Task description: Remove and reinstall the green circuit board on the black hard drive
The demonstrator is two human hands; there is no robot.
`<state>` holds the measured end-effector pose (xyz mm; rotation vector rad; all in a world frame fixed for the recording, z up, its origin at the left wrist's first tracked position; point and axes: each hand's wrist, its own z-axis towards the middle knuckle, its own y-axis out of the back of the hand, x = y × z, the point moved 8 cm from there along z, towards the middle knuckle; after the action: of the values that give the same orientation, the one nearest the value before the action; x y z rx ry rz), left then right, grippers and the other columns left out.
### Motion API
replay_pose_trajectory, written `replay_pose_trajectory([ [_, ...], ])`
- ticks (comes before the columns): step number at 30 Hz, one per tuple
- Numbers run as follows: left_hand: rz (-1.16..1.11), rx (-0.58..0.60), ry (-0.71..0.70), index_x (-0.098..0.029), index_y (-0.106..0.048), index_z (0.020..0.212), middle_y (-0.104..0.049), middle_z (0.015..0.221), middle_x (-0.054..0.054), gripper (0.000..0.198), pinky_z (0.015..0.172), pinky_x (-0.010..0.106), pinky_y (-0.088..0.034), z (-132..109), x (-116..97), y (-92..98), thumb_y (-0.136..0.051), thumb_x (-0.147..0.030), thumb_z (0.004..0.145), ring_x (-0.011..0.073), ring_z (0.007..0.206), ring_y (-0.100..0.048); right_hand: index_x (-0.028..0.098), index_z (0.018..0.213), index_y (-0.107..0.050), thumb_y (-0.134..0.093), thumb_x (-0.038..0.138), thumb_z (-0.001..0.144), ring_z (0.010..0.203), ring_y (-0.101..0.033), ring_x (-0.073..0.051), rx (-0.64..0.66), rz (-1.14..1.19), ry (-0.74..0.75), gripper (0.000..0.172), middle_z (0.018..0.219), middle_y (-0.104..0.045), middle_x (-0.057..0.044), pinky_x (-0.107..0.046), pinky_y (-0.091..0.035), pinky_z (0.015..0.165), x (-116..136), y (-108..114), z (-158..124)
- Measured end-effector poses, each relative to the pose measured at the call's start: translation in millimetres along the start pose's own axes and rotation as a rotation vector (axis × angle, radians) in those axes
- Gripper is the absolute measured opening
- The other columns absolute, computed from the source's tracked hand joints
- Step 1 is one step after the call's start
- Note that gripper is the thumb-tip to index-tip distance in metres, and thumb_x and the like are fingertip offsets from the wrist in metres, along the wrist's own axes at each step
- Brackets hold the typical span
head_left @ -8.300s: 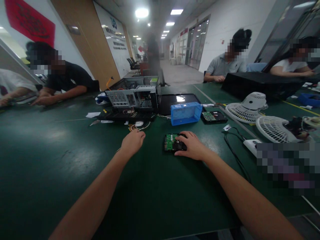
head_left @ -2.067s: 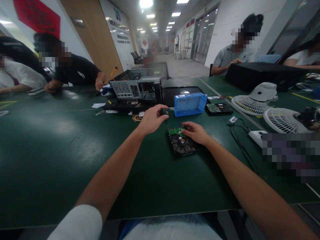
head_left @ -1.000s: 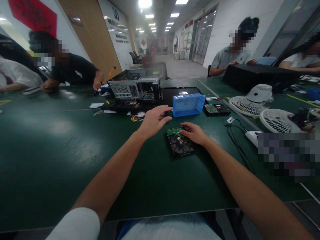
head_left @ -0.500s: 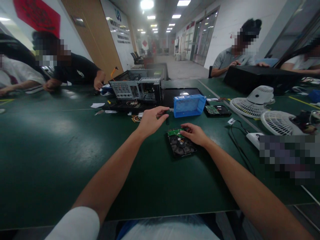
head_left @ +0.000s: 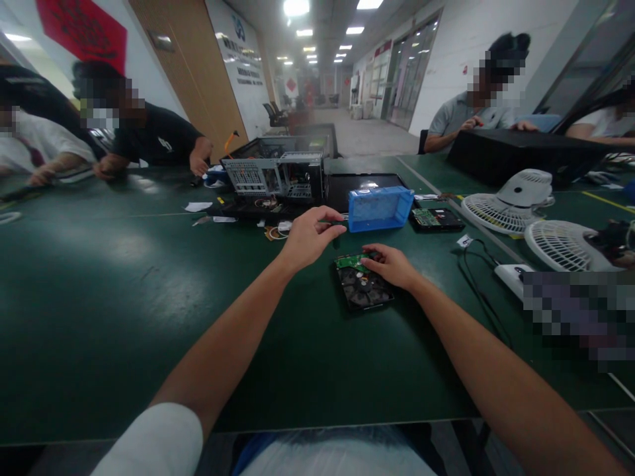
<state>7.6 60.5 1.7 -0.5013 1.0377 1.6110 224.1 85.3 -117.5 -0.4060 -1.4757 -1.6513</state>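
My right hand [head_left: 391, 266] grips the far right corner of a hard drive [head_left: 364, 291]. Its thumb lies over the green circuit board and the other fingers are around the edge. The drive rests board side up on the green table. Ahead and to the left, my left hand [head_left: 312, 237] hovers over the table with thumb and forefinger apart. Close under those fingertips is a small dark thing, too unclear to name; I cannot tell if it is touched. A blue plastic bin [head_left: 380, 228] lies on its side just beyond both hands.
An opened computer case [head_left: 275, 175] stands at the back. Right of the bin lies a second hard drive [head_left: 436, 220]. White fan parts [head_left: 496, 211] and a power strip [head_left: 510, 277] with a black cable are farther right. Co-workers sit across the table, one behind a black case [head_left: 520, 155].
The whole view has shifted slightly to the right in the picture. My left hand and my right hand keep nearly the same poses, and the hard drive stays in place.
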Motion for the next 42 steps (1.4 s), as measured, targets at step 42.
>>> replay_pose_trajectory([
  [42,-0.76,0.21,0.473,-0.011,-0.067,0.089,-0.069,0.103,0.013,0.012,0.088,0.048,-0.059,-10.3,20.7,-29.4,-0.071,-0.02,0.082,0.0222,0.098,-0.066,0.02,0.124,-0.071,-0.066,0.048,0.089,0.071,-0.059,-0.016,0.03,-0.021,0.016,0.045,0.089,-0.072,-0.004,-0.029,-0.048,0.067,0.6,-3.3,0.4],
])
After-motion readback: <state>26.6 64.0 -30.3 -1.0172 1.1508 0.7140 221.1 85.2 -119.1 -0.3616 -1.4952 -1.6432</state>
